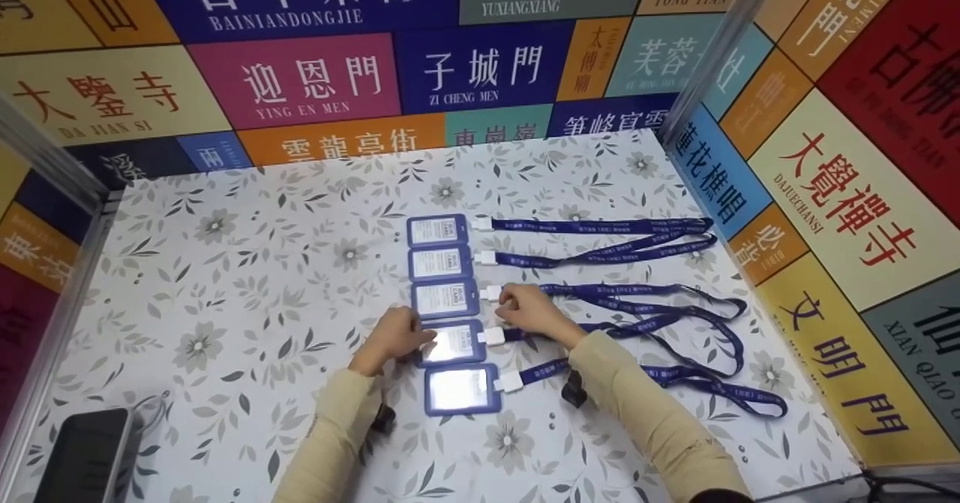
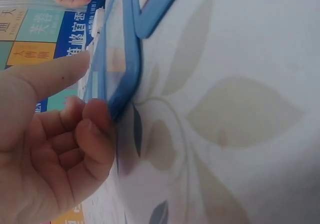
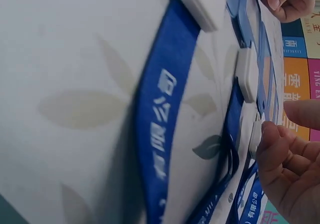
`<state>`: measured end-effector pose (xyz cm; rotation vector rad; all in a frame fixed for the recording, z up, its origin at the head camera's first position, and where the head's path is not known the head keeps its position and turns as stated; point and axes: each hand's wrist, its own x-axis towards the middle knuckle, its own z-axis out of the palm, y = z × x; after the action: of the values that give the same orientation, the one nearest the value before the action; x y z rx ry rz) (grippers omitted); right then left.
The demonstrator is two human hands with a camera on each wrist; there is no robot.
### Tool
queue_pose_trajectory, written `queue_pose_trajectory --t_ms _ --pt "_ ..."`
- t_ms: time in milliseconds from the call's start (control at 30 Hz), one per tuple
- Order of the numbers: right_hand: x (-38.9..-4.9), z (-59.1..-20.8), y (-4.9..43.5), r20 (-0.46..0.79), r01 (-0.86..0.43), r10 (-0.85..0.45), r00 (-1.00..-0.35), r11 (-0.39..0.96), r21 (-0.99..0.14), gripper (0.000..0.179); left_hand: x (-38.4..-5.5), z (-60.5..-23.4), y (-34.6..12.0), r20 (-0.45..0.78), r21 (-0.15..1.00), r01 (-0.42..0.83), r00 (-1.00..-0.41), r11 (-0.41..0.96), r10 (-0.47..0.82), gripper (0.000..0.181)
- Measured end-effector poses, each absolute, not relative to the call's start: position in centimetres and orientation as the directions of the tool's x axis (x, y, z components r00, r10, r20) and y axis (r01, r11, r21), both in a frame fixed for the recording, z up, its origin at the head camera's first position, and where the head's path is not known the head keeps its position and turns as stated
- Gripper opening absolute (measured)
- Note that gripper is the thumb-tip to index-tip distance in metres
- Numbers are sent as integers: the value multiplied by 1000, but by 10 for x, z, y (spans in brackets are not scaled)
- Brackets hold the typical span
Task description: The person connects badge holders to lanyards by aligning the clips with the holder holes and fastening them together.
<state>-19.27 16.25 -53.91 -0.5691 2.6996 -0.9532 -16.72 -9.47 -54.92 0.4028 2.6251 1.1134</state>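
Several blue badge holders stand in a column on the flowered cloth in the head view, each with a white clip and blue lanyard stretching right. My left hand [image 1: 394,334] is at the left edge of the second holder from the bottom [image 1: 459,344]. In the left wrist view its bent fingers [image 2: 97,129] meet the blue frame [image 2: 131,69], while the thumb stays apart from them. My right hand [image 1: 534,312] is beside the white clip [image 1: 489,293] of the middle holder [image 1: 445,297]. Its thumb and bent fingers stand apart in the right wrist view, fingertips close to a clip [image 3: 255,136].
Lanyards [image 1: 637,227] lie looped across the right side, some passing under my right hand and forearm. The bottom holder [image 1: 461,389] reflects light. A dark-screened device [image 1: 86,454] with a cable sits at lower left. Printed panels [image 1: 322,76] wall the table's back and sides.
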Motion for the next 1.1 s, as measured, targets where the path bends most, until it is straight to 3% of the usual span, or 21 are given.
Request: queue_pose_trajectory --t_ms 233,467,667,867,1100 --pt "-204 -538 166 -36 -311 -429 -902 706 -636 17 -166 -546 -98 -48 705 187 -950 684 310 34" --pt "-214 -536 166 -135 -213 -393 -909 720 -660 25 -163 -541 -103 -71 691 158 -956 705 284 26" --pt "-222 -534 162 -170 -210 -383 -908 766 -608 32 -161 -535 -111 -52 680 167 -960 713 274 17" --pt "-228 -533 156 -193 -221 -375 -907 811 -541 27 -160 -528 -122 3 686 209 -959 697 284 14" --pt "-235 -538 151 -206 -235 -371 -905 843 -484 27 -165 -521 -130 -55 670 154 -965 726 255 15"
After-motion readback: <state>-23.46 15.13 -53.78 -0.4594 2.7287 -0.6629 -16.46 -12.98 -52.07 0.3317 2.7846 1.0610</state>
